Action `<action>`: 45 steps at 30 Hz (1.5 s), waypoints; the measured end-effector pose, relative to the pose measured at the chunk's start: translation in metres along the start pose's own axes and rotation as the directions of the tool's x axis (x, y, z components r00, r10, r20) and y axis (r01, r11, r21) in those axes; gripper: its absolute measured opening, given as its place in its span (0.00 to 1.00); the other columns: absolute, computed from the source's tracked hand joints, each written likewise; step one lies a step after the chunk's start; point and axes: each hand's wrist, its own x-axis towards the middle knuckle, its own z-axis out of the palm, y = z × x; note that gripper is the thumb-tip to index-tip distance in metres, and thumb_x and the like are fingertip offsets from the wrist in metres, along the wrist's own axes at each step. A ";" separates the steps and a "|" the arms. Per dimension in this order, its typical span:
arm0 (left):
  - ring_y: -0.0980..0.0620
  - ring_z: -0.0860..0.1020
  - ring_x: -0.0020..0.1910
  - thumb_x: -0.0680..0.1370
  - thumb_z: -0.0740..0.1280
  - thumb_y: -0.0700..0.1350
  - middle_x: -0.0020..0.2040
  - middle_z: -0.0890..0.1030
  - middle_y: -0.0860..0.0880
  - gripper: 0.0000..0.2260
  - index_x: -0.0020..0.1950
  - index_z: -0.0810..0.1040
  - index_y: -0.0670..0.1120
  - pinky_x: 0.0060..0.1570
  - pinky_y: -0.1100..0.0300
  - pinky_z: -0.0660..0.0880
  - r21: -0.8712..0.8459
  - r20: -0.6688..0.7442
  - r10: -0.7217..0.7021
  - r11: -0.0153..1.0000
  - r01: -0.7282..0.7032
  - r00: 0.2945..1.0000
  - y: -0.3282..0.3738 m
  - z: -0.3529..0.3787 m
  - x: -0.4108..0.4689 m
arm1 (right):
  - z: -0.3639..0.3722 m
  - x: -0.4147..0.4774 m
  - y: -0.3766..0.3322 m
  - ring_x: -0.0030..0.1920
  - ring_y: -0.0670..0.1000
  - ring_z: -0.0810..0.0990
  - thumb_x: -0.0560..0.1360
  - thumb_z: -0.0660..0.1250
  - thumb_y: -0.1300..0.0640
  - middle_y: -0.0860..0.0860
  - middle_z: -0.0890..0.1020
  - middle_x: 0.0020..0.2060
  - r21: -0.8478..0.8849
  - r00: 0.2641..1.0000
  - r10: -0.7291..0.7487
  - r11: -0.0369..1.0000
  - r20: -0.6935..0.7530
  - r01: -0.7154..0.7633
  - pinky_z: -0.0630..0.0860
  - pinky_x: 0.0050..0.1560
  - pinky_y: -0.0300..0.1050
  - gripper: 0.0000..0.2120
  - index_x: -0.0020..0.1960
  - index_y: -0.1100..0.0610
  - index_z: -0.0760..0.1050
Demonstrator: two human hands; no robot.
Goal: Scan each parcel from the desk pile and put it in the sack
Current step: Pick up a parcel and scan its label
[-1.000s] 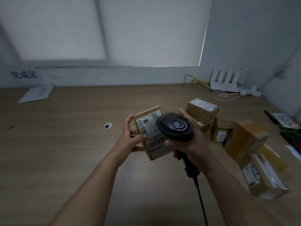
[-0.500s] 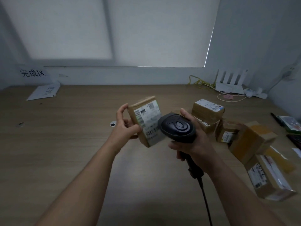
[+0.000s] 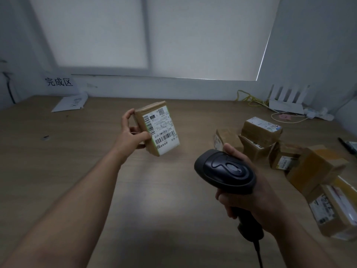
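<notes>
My left hand grips a small brown parcel by its left edge and holds it in the air above the wooden desk. Its white barcode label faces me. My right hand grips the handle of a black barcode scanner, lower and to the right of the parcel, well apart from it. A pile of several brown parcels lies on the desk at the right. No sack is in view.
A white router with yellow and white cables sits at the back right corner. A white paper lies at the back left under a wall sign. The scanner's cable runs down toward me.
My left hand has carried the parcel up and to the left, away from the scanner. My right hand with the scanner has dropped lower and to the right. The view has turned left.
</notes>
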 end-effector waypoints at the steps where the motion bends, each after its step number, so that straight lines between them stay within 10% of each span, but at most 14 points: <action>1: 0.50 0.78 0.49 0.73 0.69 0.31 0.49 0.73 0.46 0.37 0.73 0.58 0.60 0.42 0.50 0.79 0.001 0.002 -0.003 1.000 0.003 1.000 -0.001 -0.004 -0.001 | 0.002 -0.001 0.001 0.30 0.61 0.78 0.49 0.85 0.48 0.54 0.83 0.48 0.006 1.000 -0.003 1.000 -0.004 0.003 0.75 0.26 0.49 0.49 0.66 0.32 0.69; 12: 0.46 0.78 0.52 0.73 0.70 0.33 0.53 0.75 0.42 0.37 0.69 0.58 0.64 0.42 0.50 0.79 -0.010 -0.034 -0.021 1.000 0.021 0.999 -0.006 -0.029 -0.025 | 0.020 -0.008 -0.004 0.28 0.57 0.78 0.46 0.85 0.44 0.53 0.84 0.44 -0.035 0.999 0.027 0.999 0.045 -0.026 0.76 0.26 0.48 0.52 0.66 0.31 0.66; 27: 0.46 0.77 0.52 0.64 0.72 0.41 0.54 0.73 0.43 0.39 0.67 0.58 0.65 0.45 0.49 0.80 -0.003 -0.187 -0.050 0.999 0.050 0.981 0.010 -0.037 -0.144 | 0.032 -0.056 -0.007 0.29 0.58 0.78 0.55 0.75 0.68 0.57 0.82 0.44 -0.037 0.996 0.004 0.999 0.093 -0.001 0.74 0.25 0.45 0.47 0.65 0.34 0.65; 45: 0.51 0.79 0.57 0.59 0.75 0.51 0.57 0.78 0.48 0.43 0.69 0.58 0.69 0.55 0.50 0.78 0.063 -0.641 0.018 0.998 0.029 0.767 -0.024 -0.175 -0.354 | 0.203 -0.059 0.011 0.27 0.55 0.76 0.62 0.78 0.68 0.57 0.83 0.45 -0.012 0.894 -0.040 0.999 0.447 0.051 0.76 0.28 0.46 0.48 0.68 0.33 0.61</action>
